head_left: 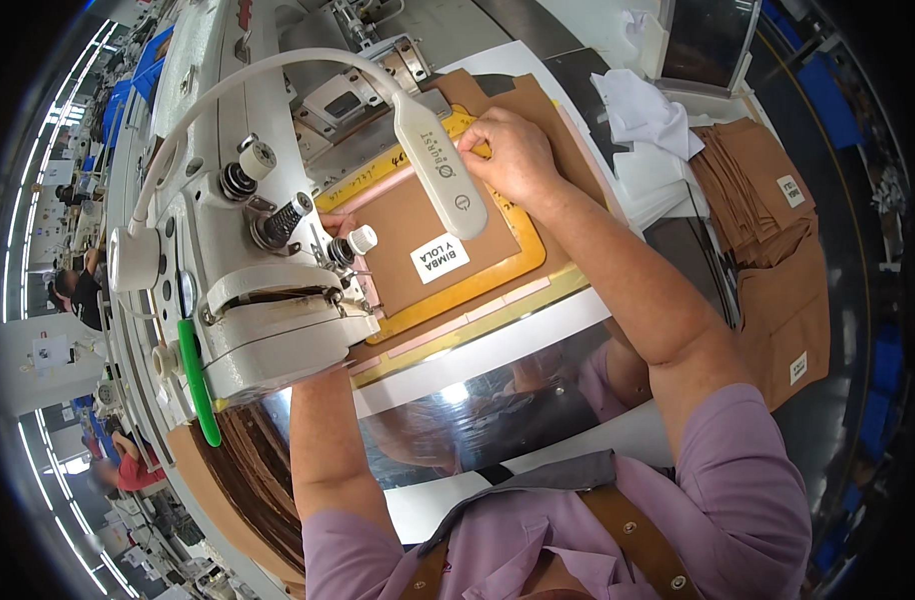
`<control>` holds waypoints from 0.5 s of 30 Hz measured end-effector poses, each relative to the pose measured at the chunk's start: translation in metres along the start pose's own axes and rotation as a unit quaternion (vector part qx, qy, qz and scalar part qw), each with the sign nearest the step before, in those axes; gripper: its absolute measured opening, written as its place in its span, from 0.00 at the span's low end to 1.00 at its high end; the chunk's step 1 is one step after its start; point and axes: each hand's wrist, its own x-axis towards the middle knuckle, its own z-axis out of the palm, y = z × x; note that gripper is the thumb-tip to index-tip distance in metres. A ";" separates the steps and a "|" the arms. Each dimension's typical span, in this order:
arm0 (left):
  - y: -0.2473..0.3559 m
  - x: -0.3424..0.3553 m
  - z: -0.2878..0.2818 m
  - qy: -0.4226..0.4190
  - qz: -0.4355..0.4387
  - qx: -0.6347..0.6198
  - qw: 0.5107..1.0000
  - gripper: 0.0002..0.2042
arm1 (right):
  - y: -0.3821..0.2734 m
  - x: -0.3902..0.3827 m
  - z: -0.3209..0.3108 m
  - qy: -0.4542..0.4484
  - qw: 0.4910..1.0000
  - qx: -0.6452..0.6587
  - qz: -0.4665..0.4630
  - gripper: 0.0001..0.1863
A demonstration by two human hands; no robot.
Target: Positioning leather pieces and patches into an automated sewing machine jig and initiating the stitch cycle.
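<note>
A brown fabric piece [393, 225] with a white printed label [441, 259] lies inside a yellow clamp frame [458, 305] on the sewing machine's bed. At the frame's far right corner, my right hand [511, 155] has its thumb and fingers pinched together; what lies between them is hidden. My left hand [340, 224] reaches behind the sewing machine head [278, 330], with only some fingers showing beside the fabric's left edge. The machine hides the rest, so their grip does not show. More brown fabric [568, 165] extends beyond the frame under my right hand.
A white lamp [440, 170] on a curved neck hangs over the fabric. Stacked brown pieces [753, 190] with white labels lie at the right, beside white cloth [646, 110]. More brown pieces [243, 465] are piled at lower left. A green handle [198, 385] juts from the machine.
</note>
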 end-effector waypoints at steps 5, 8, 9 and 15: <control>-0.003 0.008 0.010 0.020 0.009 0.031 0.999 0.09 | 0.001 0.000 0.002 0.015 1.000 -0.021 -0.003 0.03; -0.004 0.004 0.008 0.030 0.020 0.038 0.999 0.09 | 0.003 -0.001 0.002 0.015 0.999 -0.038 -0.009 0.02; -0.004 0.002 0.009 0.034 0.024 0.039 0.998 0.09 | 0.004 -0.001 0.003 0.015 0.999 -0.039 -0.005 0.02; -0.007 0.004 0.010 0.056 0.045 0.066 0.995 0.09 | 0.003 0.000 0.005 0.009 0.999 -0.033 -0.024 0.05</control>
